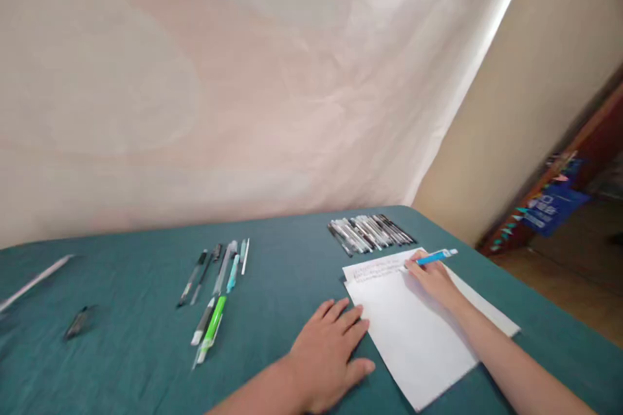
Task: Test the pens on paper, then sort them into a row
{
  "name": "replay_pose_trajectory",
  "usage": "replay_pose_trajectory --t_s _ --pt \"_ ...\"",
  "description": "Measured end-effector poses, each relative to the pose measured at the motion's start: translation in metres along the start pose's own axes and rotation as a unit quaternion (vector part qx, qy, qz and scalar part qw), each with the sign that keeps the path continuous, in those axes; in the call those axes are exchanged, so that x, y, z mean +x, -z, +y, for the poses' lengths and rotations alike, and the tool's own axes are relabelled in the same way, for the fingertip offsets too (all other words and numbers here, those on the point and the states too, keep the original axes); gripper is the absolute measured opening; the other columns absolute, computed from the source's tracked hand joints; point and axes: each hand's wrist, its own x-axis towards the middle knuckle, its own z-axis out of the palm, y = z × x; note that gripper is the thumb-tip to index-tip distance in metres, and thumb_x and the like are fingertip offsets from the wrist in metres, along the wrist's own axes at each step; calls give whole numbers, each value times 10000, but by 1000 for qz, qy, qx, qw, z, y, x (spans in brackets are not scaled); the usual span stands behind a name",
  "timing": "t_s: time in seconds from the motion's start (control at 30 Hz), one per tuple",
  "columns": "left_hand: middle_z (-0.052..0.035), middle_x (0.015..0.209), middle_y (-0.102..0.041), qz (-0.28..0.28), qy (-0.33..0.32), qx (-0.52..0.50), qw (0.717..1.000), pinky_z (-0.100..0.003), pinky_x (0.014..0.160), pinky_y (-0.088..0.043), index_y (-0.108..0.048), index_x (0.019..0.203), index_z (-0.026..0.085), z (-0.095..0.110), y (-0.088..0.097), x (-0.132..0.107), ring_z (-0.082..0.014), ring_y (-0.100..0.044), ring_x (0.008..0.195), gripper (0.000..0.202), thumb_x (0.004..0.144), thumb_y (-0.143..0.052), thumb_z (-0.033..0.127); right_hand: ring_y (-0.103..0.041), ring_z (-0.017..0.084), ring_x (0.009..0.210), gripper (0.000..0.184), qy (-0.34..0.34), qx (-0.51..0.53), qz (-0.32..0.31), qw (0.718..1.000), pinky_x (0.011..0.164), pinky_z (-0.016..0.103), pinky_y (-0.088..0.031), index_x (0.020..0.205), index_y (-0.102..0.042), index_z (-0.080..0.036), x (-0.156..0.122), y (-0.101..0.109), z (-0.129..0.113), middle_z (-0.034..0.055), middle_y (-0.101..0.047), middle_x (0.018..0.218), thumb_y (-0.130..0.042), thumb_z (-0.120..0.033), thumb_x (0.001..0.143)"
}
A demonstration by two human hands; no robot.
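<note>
In my right hand (431, 279) is a blue pen (435, 257), its tip end down at the upper part of a white sheet of paper (409, 337). Rows of small handwriting show near the top of the paper, too blurred to read. A second sheet seems to lie beneath, its edge showing at the top and right. My left hand (333, 350) rests flat with fingers spread, mostly on the green cloth, its fingertips close to the paper's left edge. It holds nothing.
A row of pens (372, 233) lies side by side behind the paper. Left of my left hand are a green pen (213, 327), a light blue pen (232, 273) and several others. A dark cap-like piece (78, 322) and a pale stick (36, 282) lie far left on the green tablecloth (136, 285).
</note>
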Motion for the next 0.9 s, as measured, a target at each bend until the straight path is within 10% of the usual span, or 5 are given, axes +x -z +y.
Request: replay_pose_trajectory --t_s 0.7,0.9 --pt "-32 1396 -288 20 -5 4 1000 -453 1035 -155 -290 1324 265 0 1 1 -244 -206 1283 546 846 -235 524 -448 118 486 193 -50 49 33 997 477 233 -340 610 -478 -189 1 -5 1 -36 -456 499 -447 -338 730" --pt "-59 1348 -366 42 -16 0 999 -431 1022 -195 -319 1297 240 1 2 1 -238 -288 1240 524 846 -279 503 -563 156 580 306 12 74 4 997 513 250 -425 888 -570 -170 -6 -1 -18 35 -618 700 -394 -408 810"
